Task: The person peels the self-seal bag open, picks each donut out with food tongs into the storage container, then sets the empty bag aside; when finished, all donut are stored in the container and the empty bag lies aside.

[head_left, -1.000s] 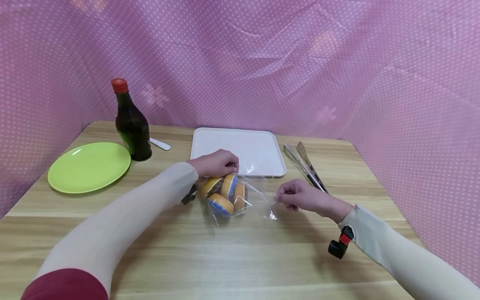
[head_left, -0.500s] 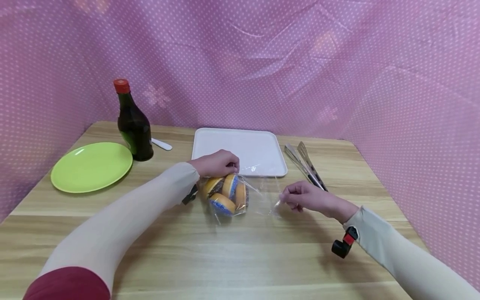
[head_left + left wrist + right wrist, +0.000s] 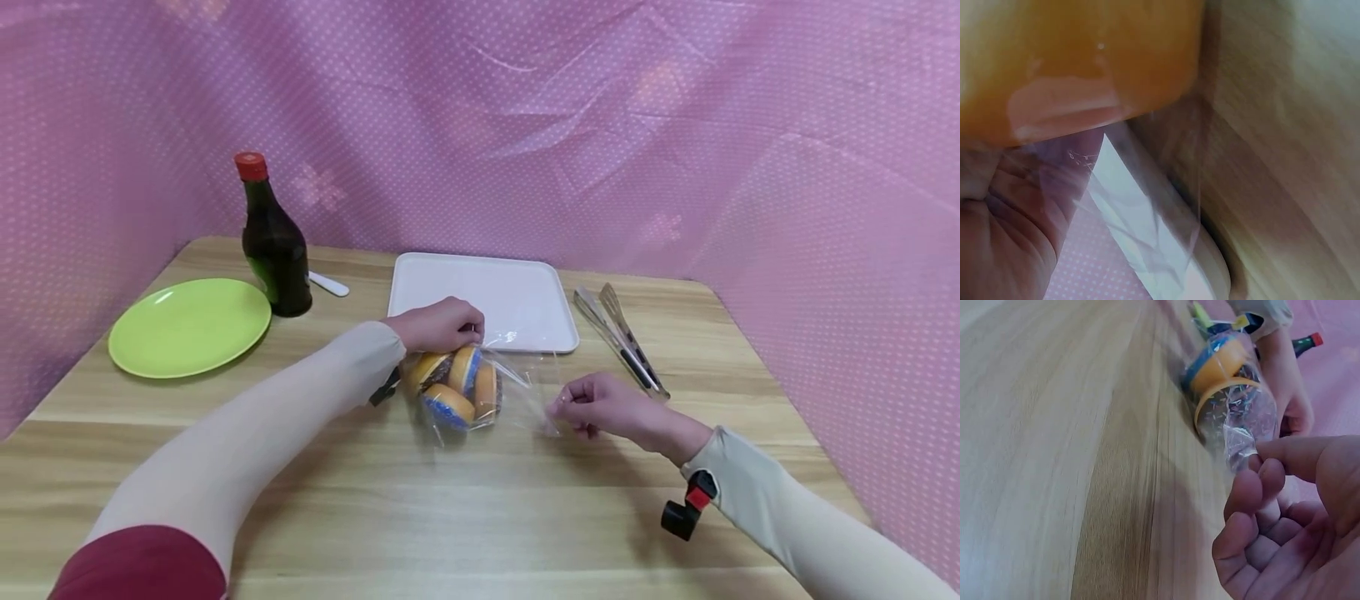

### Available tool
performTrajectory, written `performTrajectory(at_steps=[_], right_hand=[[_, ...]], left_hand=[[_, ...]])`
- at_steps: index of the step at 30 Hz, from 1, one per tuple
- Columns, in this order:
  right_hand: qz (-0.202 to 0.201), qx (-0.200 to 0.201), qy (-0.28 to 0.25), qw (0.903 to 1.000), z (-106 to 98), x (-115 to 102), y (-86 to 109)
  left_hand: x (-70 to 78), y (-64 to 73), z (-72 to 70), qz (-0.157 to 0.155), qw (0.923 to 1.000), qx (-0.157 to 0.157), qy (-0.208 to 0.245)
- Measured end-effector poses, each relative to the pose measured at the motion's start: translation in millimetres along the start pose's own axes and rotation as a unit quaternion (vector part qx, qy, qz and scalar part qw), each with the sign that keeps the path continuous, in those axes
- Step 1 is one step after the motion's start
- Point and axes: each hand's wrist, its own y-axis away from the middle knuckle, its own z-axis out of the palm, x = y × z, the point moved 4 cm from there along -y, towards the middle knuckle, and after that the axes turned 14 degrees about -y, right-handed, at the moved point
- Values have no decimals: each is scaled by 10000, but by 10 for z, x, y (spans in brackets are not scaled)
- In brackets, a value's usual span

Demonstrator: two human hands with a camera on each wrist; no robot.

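Observation:
A clear plastic bag (image 3: pixel 517 408) with several doughnuts lies on the table in the middle of the head view. One doughnut (image 3: pixel 448 407) has blue icing; the right wrist view shows a dark one (image 3: pixel 1235 409) with sprinkles. My left hand (image 3: pixel 442 325) grips the bag's far edge above the doughnuts, fingers curled down. In the left wrist view an orange-brown doughnut side (image 3: pixel 1085 56) fills the top, seen through plastic beside the palm (image 3: pixel 1004 244). My right hand (image 3: pixel 611 408) pinches the bag's loose right end between thumb and forefinger.
A white tray (image 3: pixel 517 292) lies behind the bag. Metal tongs (image 3: pixel 618 342) rest at the right. To the left are a green plate (image 3: pixel 191 329), a dark bottle (image 3: pixel 275 250) with a red cap and a white handle (image 3: pixel 328 284). Pink cloth (image 3: pixel 525 125) hangs behind the table.
My right hand shifts slightly right, then back left and a little nearer with the bag's end, uncovering more of the tongs. My left hand keeps its grip; the head view shifts slightly.

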Motion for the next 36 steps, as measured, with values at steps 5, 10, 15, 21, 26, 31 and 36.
performTrajectory(at_steps=[5,10,15,21,26,31,36], right_hand=[[39,-227,-153,9996,-53,35,-1],[69,-468,-155,9988,-132,97,10],[61,-836,88,9964,-187,130,28],[169,-981,142,9949,-275,184,26],[277,-934,21,9952,-346,214,29],[404,-711,90,9966,-447,217,14],[169,-24,-28,9998,-571,100,-59]], left_hand=[[48,-9,-19,-62,9999,-91,-107],[51,-3,-7,-97,9998,-124,-104],[59,10,-26,-65,9999,-76,-138],[52,20,-36,-3,9999,-20,-171],[-2,45,-38,-17,10000,-20,-94],[-123,123,-83,-328,9991,-52,252],[-241,251,-151,-322,9991,99,251]])
